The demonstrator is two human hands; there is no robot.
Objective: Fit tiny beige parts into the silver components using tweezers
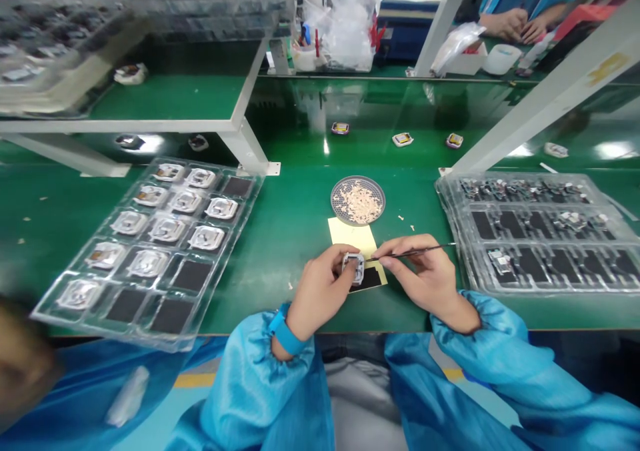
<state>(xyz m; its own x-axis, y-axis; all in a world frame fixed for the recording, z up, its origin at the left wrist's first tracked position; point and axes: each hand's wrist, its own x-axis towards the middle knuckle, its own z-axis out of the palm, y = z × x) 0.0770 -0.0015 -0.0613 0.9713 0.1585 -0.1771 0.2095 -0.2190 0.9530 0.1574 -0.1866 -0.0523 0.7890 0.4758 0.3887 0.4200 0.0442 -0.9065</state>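
Observation:
Between the thumb and fingers of my left hand [325, 279] is a small white watch-like case [359, 269], tilted with its open side to the right. My right hand [425, 271] pinches thin dark tweezers [417, 252], whose tip reaches the right side of the case. Beneath the hands lies a yellow sheet [353, 236] with a black patch [371, 278] at its near end. Just beyond it, a round grey dish [383, 201] holds many small beige pieces [357, 201]. My left fingers partly cover the case, so its inside is hard to make out.
At left, a clear tray [210, 291] holds several white cases. Stacked trays [465, 264] with circuit boards stand at right. Slanted white posts [530, 84] and a shelf [190, 104] frame the green bench [295, 204]. A co-worker's hands [515, 25] show across the bench.

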